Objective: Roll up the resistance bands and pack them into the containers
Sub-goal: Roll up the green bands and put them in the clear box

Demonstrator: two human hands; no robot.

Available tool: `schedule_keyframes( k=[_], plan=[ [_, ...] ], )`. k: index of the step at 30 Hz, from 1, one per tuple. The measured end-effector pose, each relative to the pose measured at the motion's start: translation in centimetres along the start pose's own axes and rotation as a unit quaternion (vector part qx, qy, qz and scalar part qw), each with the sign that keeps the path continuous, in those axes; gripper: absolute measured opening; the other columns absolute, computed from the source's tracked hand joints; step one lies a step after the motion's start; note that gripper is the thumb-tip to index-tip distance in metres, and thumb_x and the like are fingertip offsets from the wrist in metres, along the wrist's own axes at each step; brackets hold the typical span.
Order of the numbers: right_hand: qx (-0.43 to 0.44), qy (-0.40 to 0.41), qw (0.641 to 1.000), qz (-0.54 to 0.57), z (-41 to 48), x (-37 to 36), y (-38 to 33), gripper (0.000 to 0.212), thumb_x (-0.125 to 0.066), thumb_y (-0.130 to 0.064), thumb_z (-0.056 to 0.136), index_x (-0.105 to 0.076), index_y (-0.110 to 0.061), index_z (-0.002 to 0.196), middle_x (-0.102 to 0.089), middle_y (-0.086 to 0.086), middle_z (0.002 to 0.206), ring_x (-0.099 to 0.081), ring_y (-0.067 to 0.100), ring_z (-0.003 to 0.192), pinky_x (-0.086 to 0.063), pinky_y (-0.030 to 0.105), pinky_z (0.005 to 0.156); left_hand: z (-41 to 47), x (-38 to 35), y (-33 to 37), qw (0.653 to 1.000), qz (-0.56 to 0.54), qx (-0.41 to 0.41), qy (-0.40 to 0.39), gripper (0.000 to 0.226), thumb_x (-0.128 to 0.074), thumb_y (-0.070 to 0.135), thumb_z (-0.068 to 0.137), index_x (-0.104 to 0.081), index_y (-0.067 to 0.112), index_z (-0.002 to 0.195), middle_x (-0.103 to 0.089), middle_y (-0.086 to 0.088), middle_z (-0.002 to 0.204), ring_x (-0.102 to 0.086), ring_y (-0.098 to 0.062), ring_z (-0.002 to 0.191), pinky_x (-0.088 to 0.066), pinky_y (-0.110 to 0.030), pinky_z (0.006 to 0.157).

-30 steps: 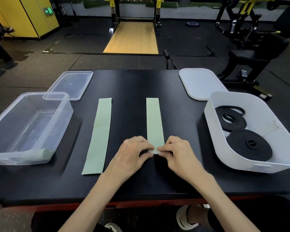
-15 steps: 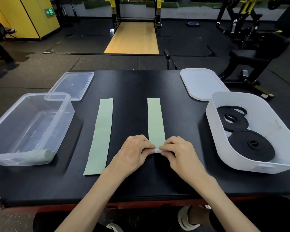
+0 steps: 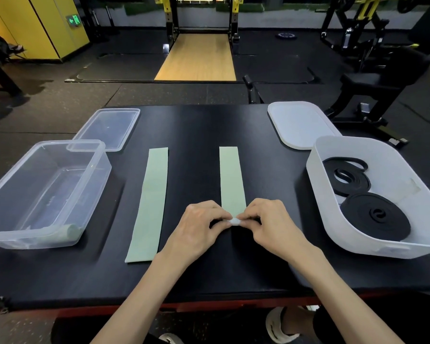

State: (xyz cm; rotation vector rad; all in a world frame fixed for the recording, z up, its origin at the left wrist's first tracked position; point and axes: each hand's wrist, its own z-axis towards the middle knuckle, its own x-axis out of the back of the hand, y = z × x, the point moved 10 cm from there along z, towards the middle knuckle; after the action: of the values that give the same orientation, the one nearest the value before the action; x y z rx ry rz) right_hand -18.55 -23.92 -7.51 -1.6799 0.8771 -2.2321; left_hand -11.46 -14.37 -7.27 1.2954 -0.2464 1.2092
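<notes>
Two pale green resistance bands lie flat on the black table. The right green band [image 3: 231, 178] has its near end curled into a small roll, which my left hand [image 3: 199, 227] and my right hand [image 3: 271, 223] pinch from either side. To their left the second green band [image 3: 150, 202] lies untouched. A clear plastic container [image 3: 47, 192] at the left holds one rolled green band [image 3: 68, 233] in its near corner. At the right, a white tub [image 3: 338, 229] holds two coiled black bands [image 3: 375, 216].
A clear lid [image 3: 108, 127] lies behind the clear container, and a white lid [image 3: 299, 122] lies behind the white tub. The table's front edge runs just under my forearms. Gym machines and a wooden lifting platform stand on the floor beyond the table.
The roll at the near end of the right green band has moved a little away from me as both hands turn it. The flat part of that band is slightly shorter.
</notes>
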Motion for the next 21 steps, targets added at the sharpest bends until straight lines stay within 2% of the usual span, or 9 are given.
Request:
schedule_keyframes(
  k=[5, 8, 12, 15, 21],
  plan=[
    [0.014, 0.008, 0.999, -0.028, -0.2, -0.2, -0.1, 0.014, -0.064, -0.017, 0.089, -0.074, -0.022, 0.098, -0.058, -0.01, 0.087, -0.052, 0.009, 0.082, -0.045, 0.024, 0.076, 0.5, -0.1, 0.1, 1.0, 0.017, -0.013, -0.009, 0.009, -0.071, 0.024, 0.082, -0.076, 0.019, 0.088, -0.063, 0.006, 0.075, -0.055, -0.004, 0.065, -0.038, -0.007, 0.064],
    [0.032, 0.019, 0.999, -0.038, -0.4, 0.0, -0.6, 0.014, -0.07, -0.017, 0.083, -0.072, -0.02, 0.096, -0.056, -0.013, 0.09, -0.049, 0.007, 0.085, -0.039, 0.018, 0.077, 0.5, -0.1, -0.1, 1.0, 0.019, -0.009, -0.003, 0.009, -0.069, 0.023, 0.083, -0.076, 0.02, 0.089, -0.062, 0.006, 0.075, -0.054, -0.005, 0.065, -0.039, -0.009, 0.063],
    [0.028, 0.021, 0.999, -0.039, 0.0, -0.1, -0.4, 0.017, -0.073, -0.008, 0.079, -0.077, -0.018, 0.092, -0.063, -0.008, 0.084, -0.05, 0.007, 0.076, -0.041, 0.021, 0.072, 0.6, -0.2, -0.3, 1.0, 0.023, 0.0, -0.01, 0.011, -0.068, 0.026, 0.086, -0.075, 0.02, 0.091, -0.063, 0.005, 0.078, -0.057, -0.007, 0.07, -0.044, -0.017, 0.066],
    [0.014, 0.014, 1.0, -0.021, 0.6, 0.1, -0.2, 0.014, -0.074, -0.009, 0.079, -0.078, -0.017, 0.091, -0.06, -0.01, 0.079, -0.052, 0.008, 0.07, -0.043, 0.021, 0.069, 1.1, 0.0, -0.7, 1.0, 0.016, 0.012, -0.023, 0.013, -0.07, 0.029, 0.084, -0.075, 0.02, 0.092, -0.064, 0.007, 0.082, -0.057, -0.004, 0.074, -0.042, -0.014, 0.07],
    [0.005, -0.007, 1.0, 0.003, 1.2, 0.0, 0.1, 0.009, -0.072, -0.016, 0.084, -0.078, -0.018, 0.091, -0.06, -0.009, 0.079, -0.055, 0.007, 0.07, -0.047, 0.023, 0.069, 1.5, 0.2, 0.0, 0.999, 0.021, -0.019, -0.027, 0.01, -0.077, 0.024, 0.077, -0.073, 0.018, 0.085, -0.064, 0.008, 0.079, -0.057, -0.005, 0.068, -0.044, -0.012, 0.067]
  ],
)
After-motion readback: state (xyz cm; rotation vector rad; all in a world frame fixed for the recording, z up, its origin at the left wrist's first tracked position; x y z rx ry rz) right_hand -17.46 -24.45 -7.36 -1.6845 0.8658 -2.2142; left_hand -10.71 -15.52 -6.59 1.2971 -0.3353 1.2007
